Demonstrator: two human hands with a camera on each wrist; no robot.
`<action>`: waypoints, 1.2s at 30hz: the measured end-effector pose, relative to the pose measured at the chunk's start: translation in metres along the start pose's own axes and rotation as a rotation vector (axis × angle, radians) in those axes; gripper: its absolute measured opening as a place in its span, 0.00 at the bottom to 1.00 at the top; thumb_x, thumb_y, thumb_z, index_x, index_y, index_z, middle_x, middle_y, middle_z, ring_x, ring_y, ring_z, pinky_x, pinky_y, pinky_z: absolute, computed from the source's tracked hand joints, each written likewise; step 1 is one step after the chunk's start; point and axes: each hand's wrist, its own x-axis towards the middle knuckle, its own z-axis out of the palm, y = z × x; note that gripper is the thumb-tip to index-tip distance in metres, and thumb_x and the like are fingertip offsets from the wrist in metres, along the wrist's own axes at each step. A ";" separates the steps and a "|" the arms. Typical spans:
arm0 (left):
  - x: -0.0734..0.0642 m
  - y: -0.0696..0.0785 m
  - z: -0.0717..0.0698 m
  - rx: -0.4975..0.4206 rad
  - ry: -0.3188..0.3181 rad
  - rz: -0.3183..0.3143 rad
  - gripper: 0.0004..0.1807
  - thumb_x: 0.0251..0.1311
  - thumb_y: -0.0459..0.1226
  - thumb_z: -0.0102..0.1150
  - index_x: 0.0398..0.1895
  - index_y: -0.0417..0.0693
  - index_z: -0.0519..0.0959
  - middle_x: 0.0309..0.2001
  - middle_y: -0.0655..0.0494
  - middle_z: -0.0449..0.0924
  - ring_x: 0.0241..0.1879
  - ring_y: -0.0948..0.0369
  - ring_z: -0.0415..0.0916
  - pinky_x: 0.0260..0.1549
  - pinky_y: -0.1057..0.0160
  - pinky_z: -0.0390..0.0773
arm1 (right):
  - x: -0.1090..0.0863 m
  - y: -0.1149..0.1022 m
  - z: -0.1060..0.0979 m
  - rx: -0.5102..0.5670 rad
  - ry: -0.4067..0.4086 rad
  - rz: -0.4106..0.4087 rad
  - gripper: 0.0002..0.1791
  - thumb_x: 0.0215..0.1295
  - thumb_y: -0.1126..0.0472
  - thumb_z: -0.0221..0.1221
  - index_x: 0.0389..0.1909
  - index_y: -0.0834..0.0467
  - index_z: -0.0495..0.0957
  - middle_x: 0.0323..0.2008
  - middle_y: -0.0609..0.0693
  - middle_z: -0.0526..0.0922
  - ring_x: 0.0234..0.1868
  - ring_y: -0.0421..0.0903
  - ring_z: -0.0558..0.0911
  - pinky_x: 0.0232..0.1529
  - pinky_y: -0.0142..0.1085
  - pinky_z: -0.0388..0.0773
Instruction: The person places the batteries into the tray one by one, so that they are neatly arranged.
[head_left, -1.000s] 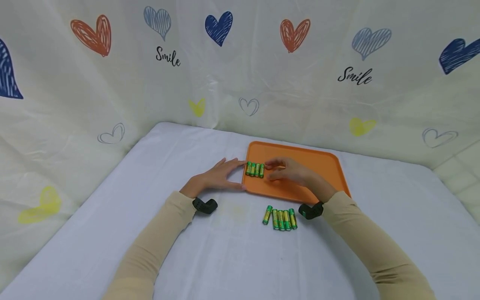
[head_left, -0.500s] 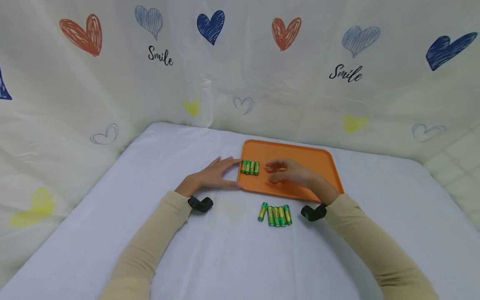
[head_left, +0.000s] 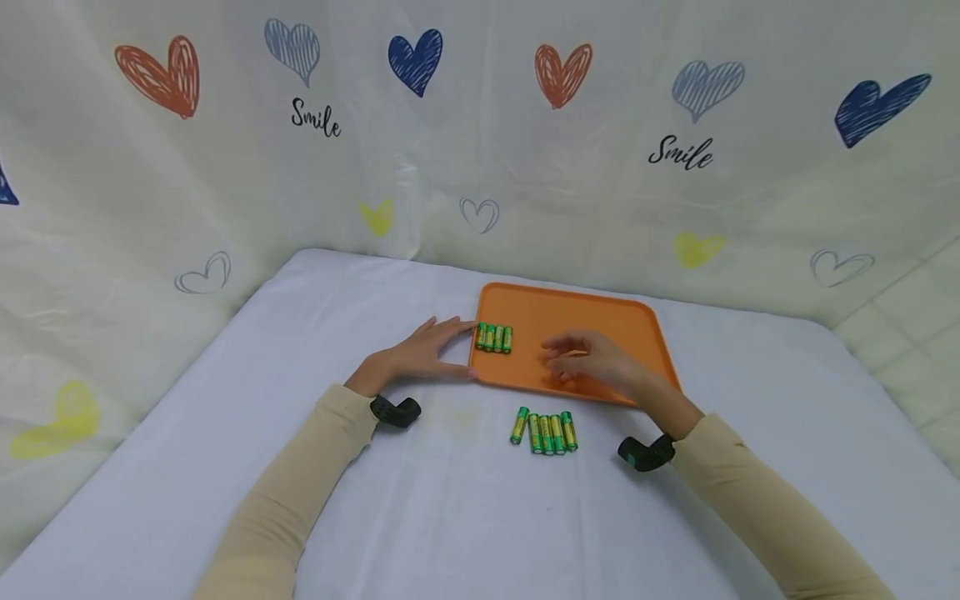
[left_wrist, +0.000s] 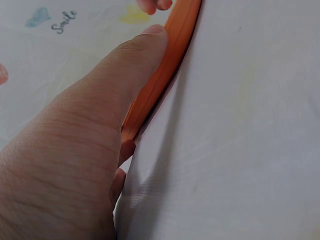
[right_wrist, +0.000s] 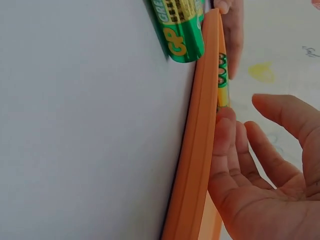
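Observation:
An orange tray point(head_left: 585, 308) lies on the table, with several green and yellow batteries point(head_left: 494, 338) side by side at its left end. My left hand point(head_left: 420, 352) rests at the tray's left edge, thumb and fingers spread along the rim; the left wrist view shows the thumb point(left_wrist: 145, 50) against the orange rim point(left_wrist: 165, 65). Over the tray's front part hovers my right hand point(head_left: 596, 362), fingers loosely bent and holding nothing. Several more batteries point(head_left: 546, 433) lie in a row in front of the tray, the leftmost slightly tilted. One of these batteries point(right_wrist: 180, 35) shows "GP" in the right wrist view.
A white cloth point(head_left: 450, 517) covers the table. Behind it hangs a pale curtain point(head_left: 480, 150) printed with hearts and "Smile". A black wrist camera point(head_left: 396, 412) is on the left wrist and another black camera point(head_left: 647, 452) on the right.
My right hand has drawn away from the batteries on the tray, to the right and toward the front. My left hand stays at the tray's edge; the whole view has shifted slightly.

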 end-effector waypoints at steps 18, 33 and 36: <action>0.000 0.000 -0.001 -0.011 -0.005 0.003 0.52 0.55 0.63 0.61 0.78 0.57 0.50 0.77 0.56 0.48 0.77 0.58 0.37 0.74 0.53 0.28 | -0.042 0.008 0.003 -0.049 0.015 -0.093 0.20 0.68 0.59 0.61 0.57 0.66 0.76 0.49 0.60 0.83 0.42 0.47 0.81 0.43 0.33 0.81; 0.002 -0.002 0.001 0.010 -0.003 -0.005 0.52 0.55 0.64 0.60 0.78 0.59 0.49 0.78 0.58 0.48 0.77 0.59 0.37 0.74 0.55 0.28 | -0.066 0.021 0.009 -0.121 -0.045 -0.126 0.21 0.63 0.62 0.65 0.54 0.67 0.78 0.51 0.61 0.81 0.40 0.46 0.82 0.40 0.31 0.82; 0.001 -0.002 0.000 0.013 -0.002 -0.008 0.52 0.55 0.65 0.60 0.78 0.59 0.50 0.78 0.57 0.47 0.77 0.59 0.37 0.74 0.55 0.28 | -0.069 0.024 0.010 -0.130 -0.092 -0.148 0.23 0.61 0.63 0.67 0.55 0.68 0.77 0.45 0.61 0.82 0.36 0.45 0.82 0.36 0.30 0.81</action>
